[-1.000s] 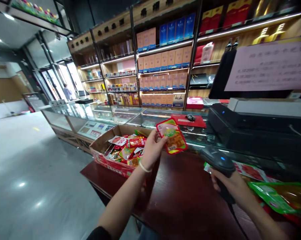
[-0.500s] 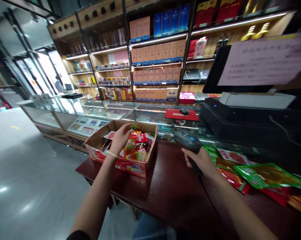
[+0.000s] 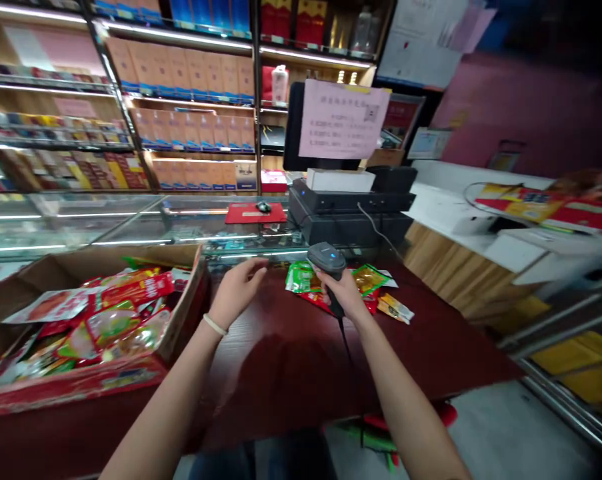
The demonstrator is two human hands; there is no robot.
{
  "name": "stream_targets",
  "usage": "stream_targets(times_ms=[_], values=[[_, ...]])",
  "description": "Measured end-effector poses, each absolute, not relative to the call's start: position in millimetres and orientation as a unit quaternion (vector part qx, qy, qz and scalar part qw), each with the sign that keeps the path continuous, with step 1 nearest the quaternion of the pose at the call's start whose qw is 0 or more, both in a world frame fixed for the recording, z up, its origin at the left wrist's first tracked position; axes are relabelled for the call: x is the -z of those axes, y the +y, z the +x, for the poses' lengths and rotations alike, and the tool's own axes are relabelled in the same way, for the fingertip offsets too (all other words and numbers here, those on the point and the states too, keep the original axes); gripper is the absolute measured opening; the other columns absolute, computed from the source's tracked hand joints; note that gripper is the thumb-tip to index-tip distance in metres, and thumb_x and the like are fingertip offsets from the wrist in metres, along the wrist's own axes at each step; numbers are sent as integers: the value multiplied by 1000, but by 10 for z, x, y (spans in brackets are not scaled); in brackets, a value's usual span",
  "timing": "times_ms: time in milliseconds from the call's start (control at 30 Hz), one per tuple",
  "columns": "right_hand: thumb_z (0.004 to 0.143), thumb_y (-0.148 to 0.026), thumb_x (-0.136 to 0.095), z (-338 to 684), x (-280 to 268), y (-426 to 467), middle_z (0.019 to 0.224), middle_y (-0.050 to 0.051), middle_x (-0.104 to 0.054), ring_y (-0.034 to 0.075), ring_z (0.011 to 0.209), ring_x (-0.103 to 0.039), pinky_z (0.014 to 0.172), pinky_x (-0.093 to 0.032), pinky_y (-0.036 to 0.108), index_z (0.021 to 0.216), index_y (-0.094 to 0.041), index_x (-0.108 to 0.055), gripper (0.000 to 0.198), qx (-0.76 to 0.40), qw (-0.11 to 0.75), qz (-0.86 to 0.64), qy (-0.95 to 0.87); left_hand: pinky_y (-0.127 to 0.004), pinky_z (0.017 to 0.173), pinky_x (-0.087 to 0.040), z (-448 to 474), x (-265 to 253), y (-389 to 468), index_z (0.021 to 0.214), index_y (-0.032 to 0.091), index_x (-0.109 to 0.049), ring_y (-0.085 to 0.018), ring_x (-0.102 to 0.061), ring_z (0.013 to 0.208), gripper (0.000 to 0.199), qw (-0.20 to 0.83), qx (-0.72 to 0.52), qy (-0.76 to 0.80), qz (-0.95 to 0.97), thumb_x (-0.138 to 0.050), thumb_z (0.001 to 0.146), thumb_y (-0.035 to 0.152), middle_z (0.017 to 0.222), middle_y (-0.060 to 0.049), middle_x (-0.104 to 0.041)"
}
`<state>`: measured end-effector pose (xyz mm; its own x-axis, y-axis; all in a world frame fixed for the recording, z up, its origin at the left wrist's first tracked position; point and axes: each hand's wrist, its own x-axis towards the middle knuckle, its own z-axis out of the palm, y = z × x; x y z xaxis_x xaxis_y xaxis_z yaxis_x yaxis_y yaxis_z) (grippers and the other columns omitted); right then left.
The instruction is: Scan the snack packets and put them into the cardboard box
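My right hand is wrapped round the handle of a dark barcode scanner, whose cord hangs down to the table. Just behind and around it lie several snack packets in green and red, with a small yellow packet at their right. My left hand hovers over the table with nothing in it, fingers loosely curved and apart. It is to the right of an open cardboard box filled with bright snack packets.
The dark red table meets a glass display counter at the back. A red mat with a mouse lies on the counter. Right of it stand a black till and a screen with a pink sheet. A metal rack is at right.
My view has turned right. My left hand has left the box of packets and is now over the table. The scanner is still in my right hand, near the loose packets.
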<state>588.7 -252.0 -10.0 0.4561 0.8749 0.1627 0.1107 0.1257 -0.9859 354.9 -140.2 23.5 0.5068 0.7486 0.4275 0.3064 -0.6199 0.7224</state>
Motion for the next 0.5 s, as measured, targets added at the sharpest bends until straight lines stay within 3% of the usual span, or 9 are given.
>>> stream_targets(times_ms=[167,367,500], values=[[74,-57,-75,6509,189,-2824,45,-4,-52,14,34,-49,32,-37,25,69,-24,-53,40,-239,626,-640,-377,-34,94,-54,4358,117,-1489,115,22,-68,-22,-69,105,28,328,-331,269,843,-52,92,30,119,-6,-72],[73,-51,-77,7039,262,-3230,50,-6,-56,14,36,-49,34,-38,25,83,-25,-53,38,-193,684,-639,-294,-39,101,-50,5200,469,-1645,117,21,-67,-24,-66,111,29,344,-300,195,868,-54,92,28,120,-8,-71],[73,-52,-76,7225,309,-3397,51,-6,-55,14,36,-49,35,-40,26,80,-25,-50,37,-163,717,-634,-239,-42,106,-46,5679,573,-1787,122,19,-65,-27,-62,118,33,324,-259,147,898,-57,91,30,125,-12,-68]])
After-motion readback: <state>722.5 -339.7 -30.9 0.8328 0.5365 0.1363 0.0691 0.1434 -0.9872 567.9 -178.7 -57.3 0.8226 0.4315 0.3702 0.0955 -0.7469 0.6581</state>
